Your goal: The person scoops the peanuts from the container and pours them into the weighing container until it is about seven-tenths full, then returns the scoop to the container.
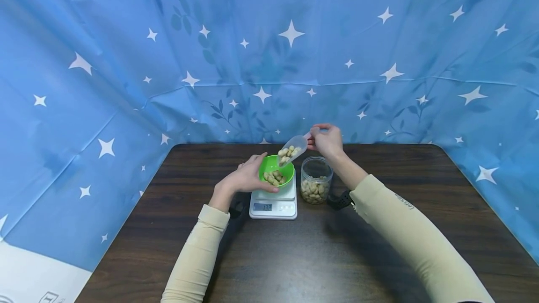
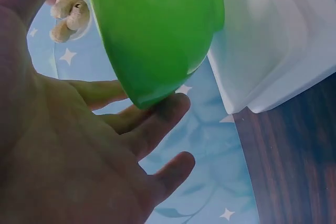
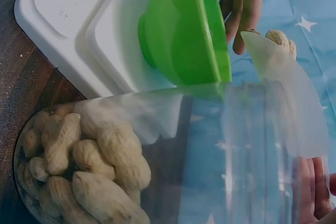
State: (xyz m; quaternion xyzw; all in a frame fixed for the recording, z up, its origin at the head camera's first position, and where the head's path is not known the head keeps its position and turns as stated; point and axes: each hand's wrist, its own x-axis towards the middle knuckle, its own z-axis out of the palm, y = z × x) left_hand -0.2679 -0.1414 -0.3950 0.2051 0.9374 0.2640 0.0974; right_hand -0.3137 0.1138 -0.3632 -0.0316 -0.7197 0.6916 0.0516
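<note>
So the right hand [image 1: 327,140] is pinching a see-through scoop [image 1: 300,143] by its handle [image 1: 308,135], thumb against fingers, and the scoop is carrying a few peanuts [image 1: 287,152] in their shells. It's looking like thin plastic to me, so I'm guessing light, fairly stiff, maybe a bit slick. The handle is probably the right spot to be holding, though with the load sitting out front, a lazy pinch might be letting it twist. The shells are likely weighing next to nothing, but they're loose and roundish, so too much tilt could be sending them off the lip, and a hard squeeze could be cracking them.

As for where it's sitting: the scoop's wide end is pointing away from the grip, down and to the person's left, and in the head view it's hanging over the green bowl [image 1: 269,162]. The left hand [image 1: 243,177] is grasping that bowl, thumb along the near side, fingers around the far left. The bowl is resting on a white scale [image 1: 283,209], more peanuts lying inside, and a clear jar [image 1: 312,167] of them is standing just right of the scale.
</note>
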